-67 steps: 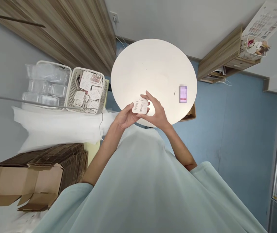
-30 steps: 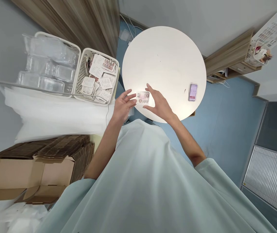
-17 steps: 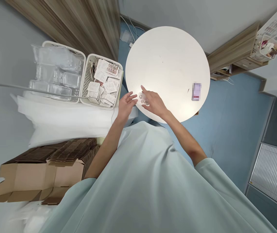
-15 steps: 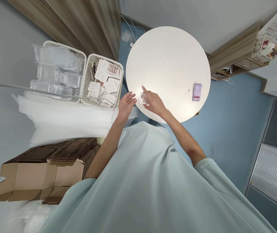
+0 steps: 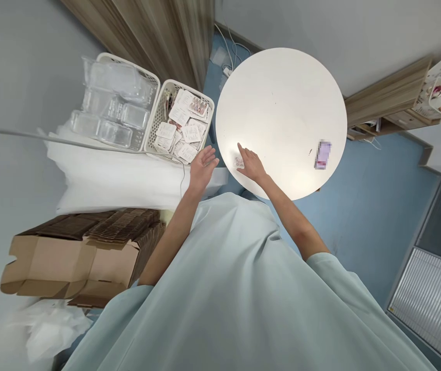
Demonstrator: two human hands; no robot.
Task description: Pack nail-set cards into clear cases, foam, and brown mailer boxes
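My right hand [image 5: 251, 164] is over the near left edge of the round white table [image 5: 278, 103], its fingers stretched out and the thumb apart. Just beside its fingertips lies a small clear blister pack [image 5: 238, 161] with reddish spots, partly covered by the hand; whether they touch I cannot tell. Off the table's left edge, my left hand [image 5: 203, 169] hovers with loosely bent, parted fingers and holds nothing. Nearest to it is a white basket [image 5: 158, 121] of white-backed packs [image 5: 191, 134], one of which shows reddish capsules.
Clear plastic boxes [image 5: 112, 105] fill a second basket at the left. White wrapping [image 5: 100, 180] and a stack of brown folded cartons [image 5: 65, 257] lie nearer me. A blurred purple item [image 5: 323, 154] rests on the table's right side. A thin cable [image 5: 88, 146] crosses the left.
The whole view has shifted, with table and baskets now further right. My right hand covers the blister pack from a slightly different angle. My left hand stays near the basket, fingers still parted.
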